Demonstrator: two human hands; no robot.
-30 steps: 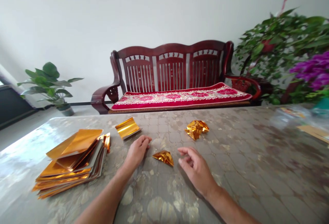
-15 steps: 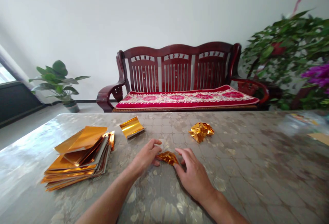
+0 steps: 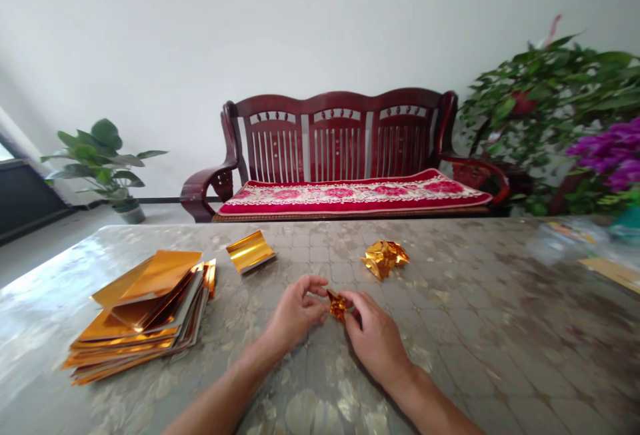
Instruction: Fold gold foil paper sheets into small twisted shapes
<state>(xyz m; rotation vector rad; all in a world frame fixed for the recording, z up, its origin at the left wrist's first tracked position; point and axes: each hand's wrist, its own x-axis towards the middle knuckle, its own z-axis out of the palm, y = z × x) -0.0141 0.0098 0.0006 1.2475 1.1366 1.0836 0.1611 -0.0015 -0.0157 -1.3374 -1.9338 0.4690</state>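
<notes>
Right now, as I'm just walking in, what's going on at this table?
A person is handling a small crumpled piece of shiny gold foil with bare hands over a grey patterned table. The right hand pinches it; the left hand is close against it, its grip unclear. Farther back on the table lie a curved gold foil sheet and a larger crumpled gold foil shape. An uneven stack of gold sheets sits on the left.

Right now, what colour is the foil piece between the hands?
The foil piece is shiny orange-gold, seen best in the head view.
</notes>
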